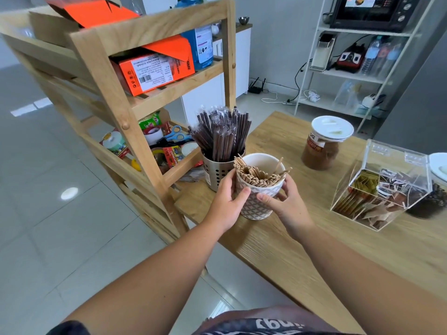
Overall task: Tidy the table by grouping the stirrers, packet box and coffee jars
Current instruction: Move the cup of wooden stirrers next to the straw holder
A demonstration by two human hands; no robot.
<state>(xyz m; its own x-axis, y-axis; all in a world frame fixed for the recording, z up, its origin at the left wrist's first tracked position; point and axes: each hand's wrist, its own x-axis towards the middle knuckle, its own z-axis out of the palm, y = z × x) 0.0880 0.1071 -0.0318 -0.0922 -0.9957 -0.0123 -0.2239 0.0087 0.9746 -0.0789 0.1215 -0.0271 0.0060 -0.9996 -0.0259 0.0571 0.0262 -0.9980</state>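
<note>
At near-left table edge, the white patterned ceramic cup of wooden stirrers (pixel 258 187) stands upright; I see my left hand (pixel 226 201) and right hand (pixel 286 204) clasping its sides. Touching behind: perforated steel holder (pixel 214 171). Right: clear acrylic packet box (pixel 379 187); far: brown-powder coffee jar (pixel 323 148).

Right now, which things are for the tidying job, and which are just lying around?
For the job:
cup of wooden stirrers
holder of wrapped stirrers
clear packet box
coffee jar

Just lying about:
orange box
blue scissors
oven
</note>
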